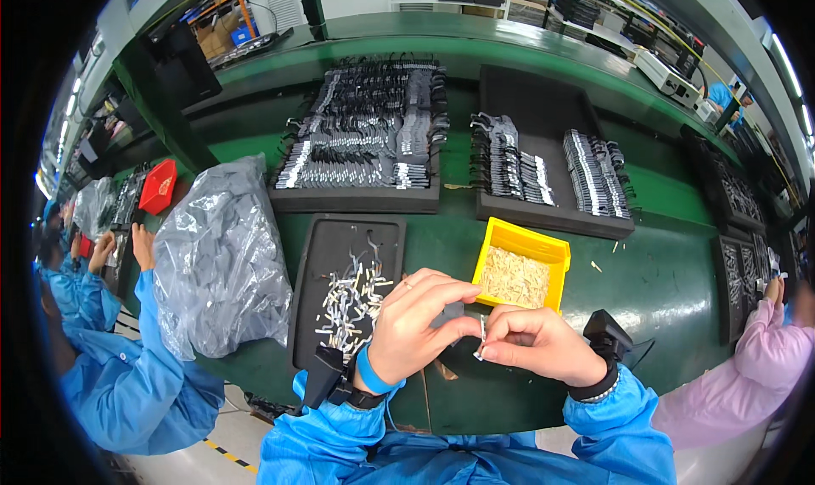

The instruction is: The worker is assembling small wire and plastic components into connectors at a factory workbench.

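My left hand [414, 328] curls its thumb and fingers around a small dark grey piece [447, 313], mostly hidden behind them. Close beside it, my right hand [543, 342] pinches a small, thin silvery-white strip [481, 339] between thumb and forefinger. The fingertips of both hands nearly meet at this strip, above the green table. Just beyond my right hand stands a yellow bin [564, 273] holding many tiny pale tan pieces [514, 278]. To the left of my left hand, a black tray [319, 245] carries loose small white, silver and tan strips [350, 302].
Two black foam trays, a left one [356, 200] and a right one [543, 94], hold rows of dark grey parts with thin leads. A clear plastic bag [225, 256] of grey parts lies at left. Co-workers in blue [144, 383] and pink [730, 375] sleeves sit on both sides.
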`<state>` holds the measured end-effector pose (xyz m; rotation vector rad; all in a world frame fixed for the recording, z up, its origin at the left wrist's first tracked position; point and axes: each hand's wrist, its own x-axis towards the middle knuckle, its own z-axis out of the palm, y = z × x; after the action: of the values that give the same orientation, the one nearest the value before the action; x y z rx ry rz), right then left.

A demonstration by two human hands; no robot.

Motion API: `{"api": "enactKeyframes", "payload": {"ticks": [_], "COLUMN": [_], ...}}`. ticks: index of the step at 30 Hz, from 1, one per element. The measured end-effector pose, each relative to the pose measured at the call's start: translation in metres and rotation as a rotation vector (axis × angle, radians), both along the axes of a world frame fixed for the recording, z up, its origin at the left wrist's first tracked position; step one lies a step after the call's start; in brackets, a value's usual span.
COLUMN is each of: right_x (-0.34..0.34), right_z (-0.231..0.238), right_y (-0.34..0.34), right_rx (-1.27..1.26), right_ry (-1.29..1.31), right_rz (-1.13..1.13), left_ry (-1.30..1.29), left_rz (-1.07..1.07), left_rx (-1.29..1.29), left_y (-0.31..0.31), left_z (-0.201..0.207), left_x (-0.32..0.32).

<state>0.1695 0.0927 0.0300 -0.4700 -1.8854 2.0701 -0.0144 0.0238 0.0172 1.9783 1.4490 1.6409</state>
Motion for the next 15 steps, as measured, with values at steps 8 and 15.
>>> {"api": "enactKeyframes", "payload": {"ticks": [8,15], "right_x": [0.032,0.048], "right_z": [0.012,0.003], "right_y": [-0.012,-0.041], "right_rx": [0.116,-0.056], "right_ry": [-0.059,-0.025], "right_rz": [-0.039,0.047], "left_ry": [0.427,0.672], "left_rz": [-0.079,-0.042], "left_rx": [-0.333,-0.387], "left_y": [-0.005,-0.012], "left_z": [-0.019,-0.042], "left_x": [-0.018,-0.007]}}
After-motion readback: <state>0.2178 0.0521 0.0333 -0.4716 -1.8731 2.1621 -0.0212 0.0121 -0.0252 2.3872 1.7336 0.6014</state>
